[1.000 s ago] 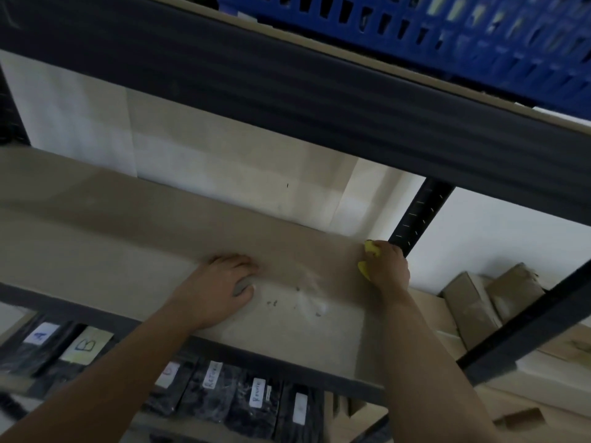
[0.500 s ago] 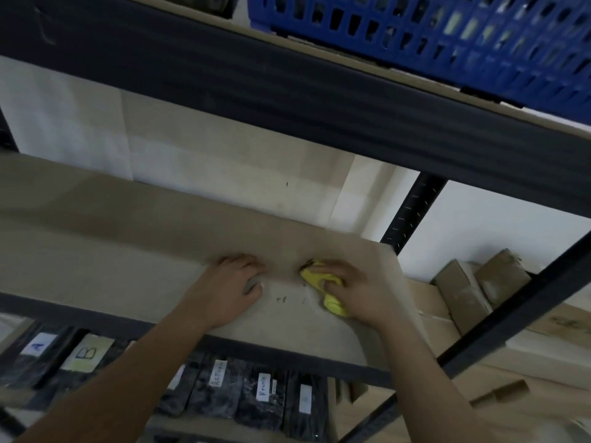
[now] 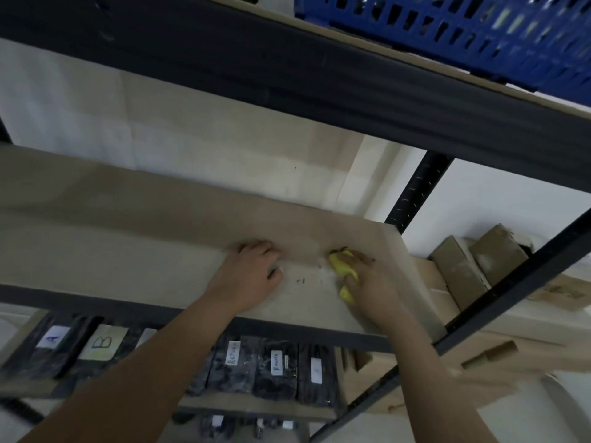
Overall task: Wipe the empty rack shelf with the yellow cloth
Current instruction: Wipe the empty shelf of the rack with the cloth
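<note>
The yellow cloth (image 3: 343, 273) lies bunched on the rack shelf (image 3: 128, 238) near its right end, pinched under the curled fingers of the right hand (image 3: 367, 282). At the cloth's nine o'clock the left hand (image 3: 249, 276) rests on the board, fingers loosely curled, holding nothing. A blue basket (image 3: 479, 36) sits at one o'clock, on the shelf above.

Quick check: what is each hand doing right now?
Left hand: holds nothing, fingers curled, resting on the shelf.
Right hand: holds the yellow cloth against the shelf.

storeroom | metal rack (image 3: 419, 193) | labelled black packs (image 3: 275, 369) (A, B) | cardboard boxes (image 3: 460, 276) | blue crate (image 3: 463, 36)
</note>
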